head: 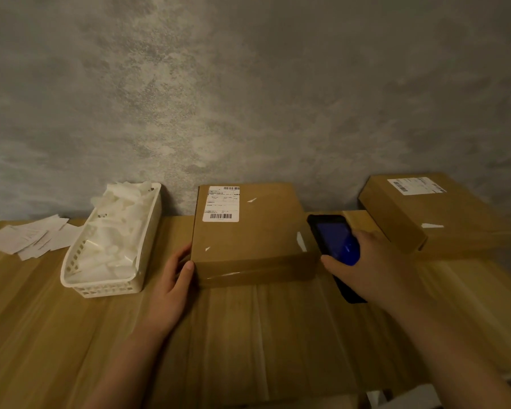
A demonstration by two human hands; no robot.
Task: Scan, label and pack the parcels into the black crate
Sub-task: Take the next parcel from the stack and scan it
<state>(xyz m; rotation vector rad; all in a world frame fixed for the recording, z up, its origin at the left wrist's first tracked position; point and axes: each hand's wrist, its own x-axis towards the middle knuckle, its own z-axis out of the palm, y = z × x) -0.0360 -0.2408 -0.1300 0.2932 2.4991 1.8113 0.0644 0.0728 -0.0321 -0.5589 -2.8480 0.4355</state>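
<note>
A brown cardboard parcel [257, 234] lies flat in the middle of the wooden table, a white shipping label [221, 203] on its far left corner. My left hand [171, 287] holds the parcel's near left corner, thumb against its front side. My right hand [375, 270] grips a black handheld scanner [334, 237] with a lit blue screen, just right of the parcel. A second labelled parcel [437, 214] lies at the far right. No black crate is in view.
A white plastic basket [80, 278] filled with white packing pieces stands left of the parcel. Loose white paper slips [27, 239] lie at the far left. A grey wall runs behind the wooden table [248, 335]. White objects show at the bottom edge.
</note>
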